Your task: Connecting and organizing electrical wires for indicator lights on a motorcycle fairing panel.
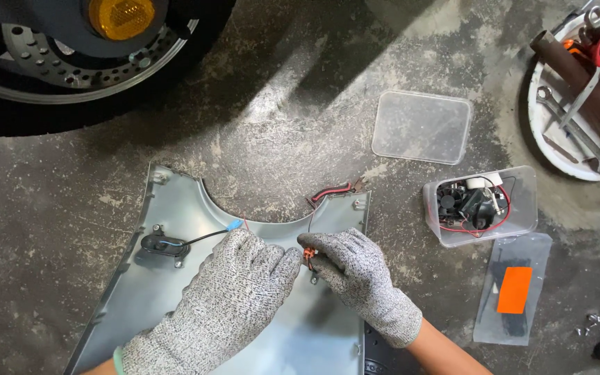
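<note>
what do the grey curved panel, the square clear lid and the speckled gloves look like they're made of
Grey curved panel: likely moulded plastic, smooth satin sheen, moulded screw bosses. Square clear lid: thin frosted translucent plastic; floor shows through. Speckled gloves on the left hand and right hand: knitted grey-white fabric, visible weave.

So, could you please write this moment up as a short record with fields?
left hand: gloved left hand rests on the grey panel
right hand: gloved right hand pinches a small orange connector
panel: lies on the concrete floor, black wire with blue tip
nearby: clear box of parts, loose lid, white tool bucket, wheel
</note>
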